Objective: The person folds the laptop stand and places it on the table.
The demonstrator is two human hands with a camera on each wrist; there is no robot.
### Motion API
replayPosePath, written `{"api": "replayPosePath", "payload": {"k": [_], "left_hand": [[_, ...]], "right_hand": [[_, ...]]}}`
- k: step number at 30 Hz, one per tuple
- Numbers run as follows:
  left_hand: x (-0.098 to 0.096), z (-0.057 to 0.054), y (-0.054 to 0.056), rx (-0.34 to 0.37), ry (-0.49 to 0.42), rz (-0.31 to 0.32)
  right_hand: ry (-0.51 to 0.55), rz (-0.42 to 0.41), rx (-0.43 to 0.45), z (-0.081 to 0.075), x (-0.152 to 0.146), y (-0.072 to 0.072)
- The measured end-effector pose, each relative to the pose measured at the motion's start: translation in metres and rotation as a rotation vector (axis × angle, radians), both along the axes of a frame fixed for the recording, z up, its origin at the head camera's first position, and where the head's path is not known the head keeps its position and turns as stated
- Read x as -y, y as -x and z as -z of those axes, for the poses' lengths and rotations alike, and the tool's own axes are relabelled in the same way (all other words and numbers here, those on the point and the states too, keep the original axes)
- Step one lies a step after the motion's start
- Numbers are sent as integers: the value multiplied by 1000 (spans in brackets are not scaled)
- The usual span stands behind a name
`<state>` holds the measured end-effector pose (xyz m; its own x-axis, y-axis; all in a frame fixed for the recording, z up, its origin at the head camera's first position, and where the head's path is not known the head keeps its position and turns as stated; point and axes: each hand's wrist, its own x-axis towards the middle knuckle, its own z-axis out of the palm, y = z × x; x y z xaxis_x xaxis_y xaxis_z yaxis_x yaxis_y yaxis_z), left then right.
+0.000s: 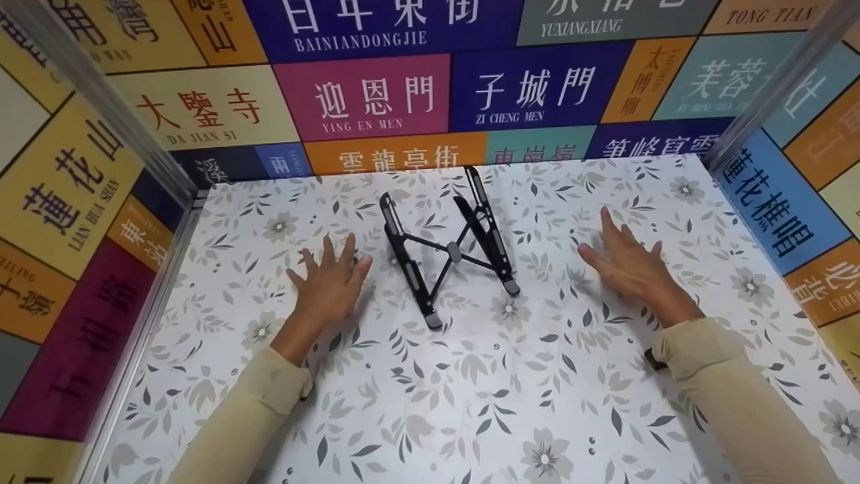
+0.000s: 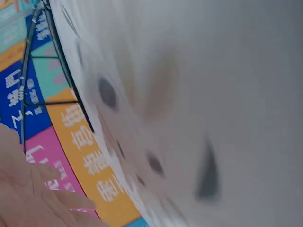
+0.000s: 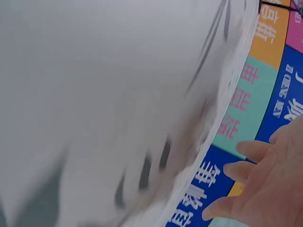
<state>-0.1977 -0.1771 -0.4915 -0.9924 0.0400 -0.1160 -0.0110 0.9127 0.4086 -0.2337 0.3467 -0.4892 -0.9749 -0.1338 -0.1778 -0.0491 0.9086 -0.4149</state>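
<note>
The left hand [image 1: 330, 286], empty with fingers spread wide, was just left of a black folding stand [image 1: 455, 253]; the right hand [image 1: 628, 265], also empty and wide open, was a little farther off on the other side. Between them, towards the back of a white tabletop [image 1: 463, 403] printed with grey leaves and flowers, the stand stood unfolded, its two slanted rails [image 1: 407, 263] joined by crossed struts. Beige sleeves [image 1: 235, 410] covered both arms. Behind rose colourful panels [image 1: 363, 97] with Chinese lettering.

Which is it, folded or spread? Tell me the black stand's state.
Spread: the black stand has its two side rails standing apart, with crossed bars stretched out between them.
</note>
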Motion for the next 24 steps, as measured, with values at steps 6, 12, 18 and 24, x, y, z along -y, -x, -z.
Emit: {"api": "replayPosePath", "payload": {"k": [6, 12, 18, 24], "left_hand": [[-22, -7, -7, -9, -213, -10], [-47, -10, -5, -53, -421, -58], [-71, -7, 1, -30, -599, -137], [-88, -5, 12, -71, -661, -172]], "right_hand": [[114, 2, -2, 0, 29, 1], [275, 22, -91, 3, 66, 12], [460, -9, -79, 4, 103, 30], [605, 0, 0, 6, 132, 49]]}}
